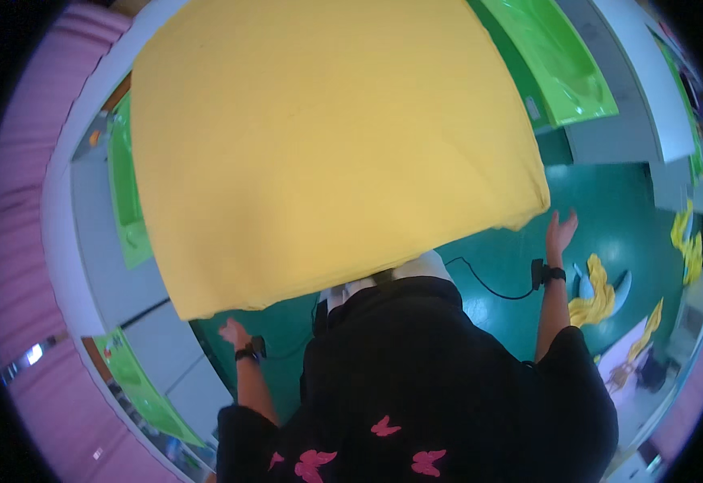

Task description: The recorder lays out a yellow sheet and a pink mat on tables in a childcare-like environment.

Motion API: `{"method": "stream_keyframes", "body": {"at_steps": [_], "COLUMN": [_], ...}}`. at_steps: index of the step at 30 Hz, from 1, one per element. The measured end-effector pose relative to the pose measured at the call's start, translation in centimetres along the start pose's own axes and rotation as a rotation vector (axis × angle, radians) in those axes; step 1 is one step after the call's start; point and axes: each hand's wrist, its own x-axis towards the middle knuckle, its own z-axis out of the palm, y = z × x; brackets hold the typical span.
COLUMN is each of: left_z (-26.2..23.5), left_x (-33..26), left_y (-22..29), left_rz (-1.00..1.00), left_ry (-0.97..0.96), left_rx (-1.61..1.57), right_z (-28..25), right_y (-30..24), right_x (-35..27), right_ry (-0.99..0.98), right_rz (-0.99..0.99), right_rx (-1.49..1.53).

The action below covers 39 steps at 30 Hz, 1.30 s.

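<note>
While a pink curtain (25,161) is hanging at the far left, a bright green tub (130,225) is sitting just beside the big yellow cloth (335,137), which is lying spread out in front of the black shirt (416,362). Near the cloth's near left corner (189,310), the left hand (235,332) is opening its fingers wide, and it is not holding anything that I am seeing. Along the middle, the near edge is slanting, so pulling gently and evenly from both ends is probably working better than tugging one end hard. At the near right corner (538,208), some small folds are bunching up, and smoothing them with a flat palm is seeming wise. Just beside that corner, the right hand (561,232) is spreading its fingers too, also looking empty. A black wire (515,297) is looping from that wrist toward the shirt, so it is needing care near the cloth. Farther right, a crumpled yellow bundle (599,296) is lying on the green floor (609,185).
</note>
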Motion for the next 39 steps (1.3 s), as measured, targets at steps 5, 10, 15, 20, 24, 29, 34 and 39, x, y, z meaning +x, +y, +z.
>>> {"method": "stream_keyframes", "body": {"at_steps": [5,10,15,20,24,29,34,39], "left_z": [9.5,15.8,17.2,15.3,17.4,15.7,16.6,17.9], "left_x": [-17.2,-22.2,-24.8,-23.2,-22.9,-22.2,-22.8,-23.1], "left_y": [19.1,22.5,20.9,20.1,21.1,20.5,19.8,18.5], "left_rz": [1.318,1.512,1.526,1.552,1.609,1.610,1.681,1.620], "left_ry": [0.228,-0.142,-0.235,-0.189,-0.270,-0.222,-0.233,-0.096], "left_rx": [0.678,1.116,0.906,0.818,0.732,0.747,0.716,0.605], "right_z": [-6.8,-3.3,-6.4,-8.6,-5.2,-4.0,-3.0,-6.5], "right_y": [-12.5,-12.7,-0.8,-4.6,8.7,-6.5,-12.1,-10.6], "right_x": [-1.3,-3.5,-0.5,-6.1,-11.3,-11.6,-10.4,-9.6], "right_ry": [-0.066,-0.060,-0.292,-0.545,-0.409,-0.513,-0.639,-0.764], "right_rz": [-0.468,-0.316,0.082,0.176,-0.601,0.475,0.067,-0.020], "right_rx": [-0.092,-0.174,-0.050,0.085,0.016,0.674,0.413,0.657]}}
